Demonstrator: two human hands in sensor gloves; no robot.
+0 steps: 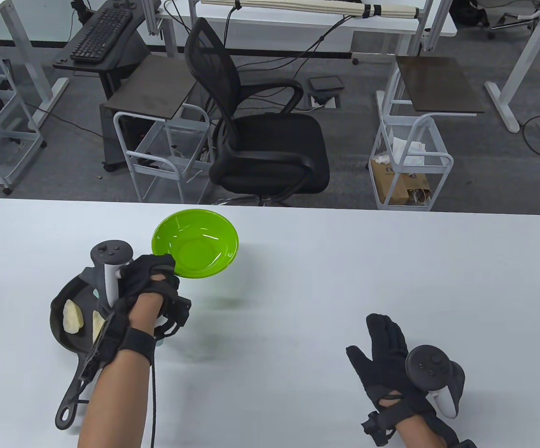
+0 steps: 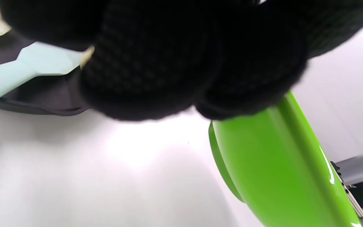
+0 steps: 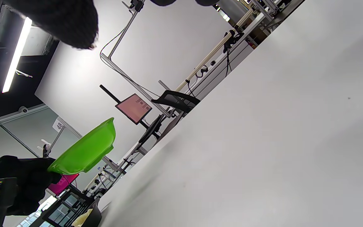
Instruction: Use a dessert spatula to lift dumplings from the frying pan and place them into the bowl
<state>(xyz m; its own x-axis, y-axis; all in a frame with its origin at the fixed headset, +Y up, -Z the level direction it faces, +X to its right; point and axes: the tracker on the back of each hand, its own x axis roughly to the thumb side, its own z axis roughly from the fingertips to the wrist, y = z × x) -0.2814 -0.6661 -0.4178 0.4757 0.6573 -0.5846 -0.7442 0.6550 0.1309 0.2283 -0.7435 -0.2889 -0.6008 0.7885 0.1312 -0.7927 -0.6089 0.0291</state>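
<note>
My left hand (image 1: 155,280) grips the near rim of the green bowl (image 1: 197,245) and holds it tilted above the table, its shadow lying below. In the left wrist view the gloved fingers (image 2: 184,56) curl over the bowl's rim (image 2: 279,164). Left of and under that hand sits the black frying pan (image 1: 59,326) with two pale dumplings (image 1: 73,317) in it. A light blue spatula (image 2: 27,67) lies across the pan, mostly hidden by my hand. My right hand (image 1: 384,354) rests flat on the table at the front right, fingers straight, holding nothing. The right wrist view shows the raised bowl (image 3: 87,151).
The pan's long handle (image 1: 71,394) points toward the table's front edge beside my left forearm. The white table (image 1: 344,280) stretches wide between the two hands. A black office chair (image 1: 260,140) and wire carts stand beyond the far edge.
</note>
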